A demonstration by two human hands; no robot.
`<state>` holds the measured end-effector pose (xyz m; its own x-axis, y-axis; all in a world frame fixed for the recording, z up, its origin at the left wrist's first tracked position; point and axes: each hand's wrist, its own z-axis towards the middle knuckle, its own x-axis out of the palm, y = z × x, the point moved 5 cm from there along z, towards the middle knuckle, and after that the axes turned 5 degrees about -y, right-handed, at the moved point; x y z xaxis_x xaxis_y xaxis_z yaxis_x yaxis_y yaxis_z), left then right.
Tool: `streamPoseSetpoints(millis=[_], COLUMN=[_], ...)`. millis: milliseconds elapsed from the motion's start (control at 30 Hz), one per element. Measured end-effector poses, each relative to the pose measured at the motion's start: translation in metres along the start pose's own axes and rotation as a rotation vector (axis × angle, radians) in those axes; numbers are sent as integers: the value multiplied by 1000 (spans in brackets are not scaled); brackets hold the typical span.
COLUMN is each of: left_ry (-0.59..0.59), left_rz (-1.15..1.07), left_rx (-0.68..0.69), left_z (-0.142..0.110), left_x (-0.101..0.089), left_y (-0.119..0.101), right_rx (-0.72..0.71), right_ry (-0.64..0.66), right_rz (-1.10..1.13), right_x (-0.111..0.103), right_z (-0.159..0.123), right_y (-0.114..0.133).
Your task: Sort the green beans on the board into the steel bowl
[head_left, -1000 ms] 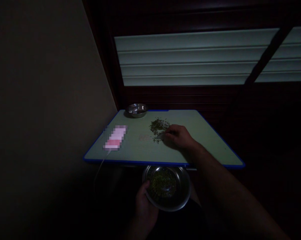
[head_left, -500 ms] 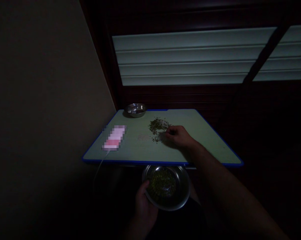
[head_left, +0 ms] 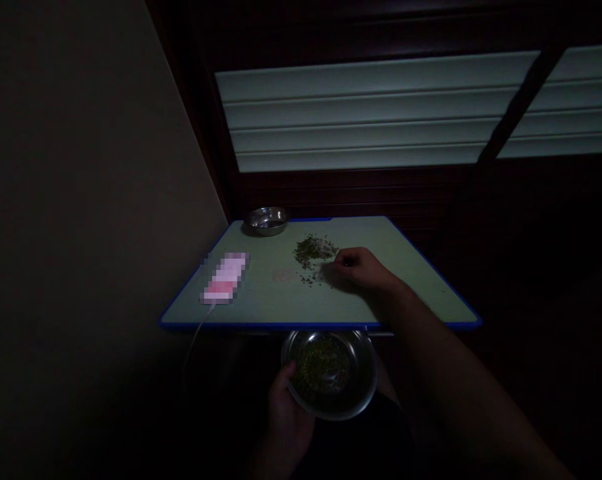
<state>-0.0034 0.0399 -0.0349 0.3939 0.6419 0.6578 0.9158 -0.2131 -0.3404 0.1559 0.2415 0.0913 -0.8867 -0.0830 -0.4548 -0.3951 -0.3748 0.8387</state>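
My left hand (head_left: 287, 415) grips the rim of a steel bowl (head_left: 365, 387) holding small green grains, held below the table's near edge. My right hand (head_left: 361, 269) rests on the pale green table (head_left: 411, 280), fingers curled and pinched at the edge of a heap of the same green grains (head_left: 313, 252). What the fingertips pinch is too small to make out. A few loose grains lie near the fingertips.
A smaller steel bowl (head_left: 266, 220) stands at the table's far left corner. A phone (head_left: 225, 277) with a white cable (head_left: 193, 347) lies on the left side. A wall stands to the left, a dark frame with louvred slats behind. The room is dim.
The right hand has stayed at the heap, shifting its fingers slightly. The view has drifted a little; the left hand still holds the bowl.
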Motion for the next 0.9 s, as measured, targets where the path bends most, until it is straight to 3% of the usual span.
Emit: streamPoseSetpoints(millis=[233,500,900], left_ry=[3,0,4], left_rz=[17,17,26], left_rx=[12,14,4], left_z=[1,2,3], left_x=[0,-2,-4], left_y=[0,1,1], right_rx=[157,170,127], right_ry=[153,237,85], right_rz=[69,92,24], right_x=[-3,13,10], right_z=[-5,-8,-1], right_y=[-4,-3,-9])
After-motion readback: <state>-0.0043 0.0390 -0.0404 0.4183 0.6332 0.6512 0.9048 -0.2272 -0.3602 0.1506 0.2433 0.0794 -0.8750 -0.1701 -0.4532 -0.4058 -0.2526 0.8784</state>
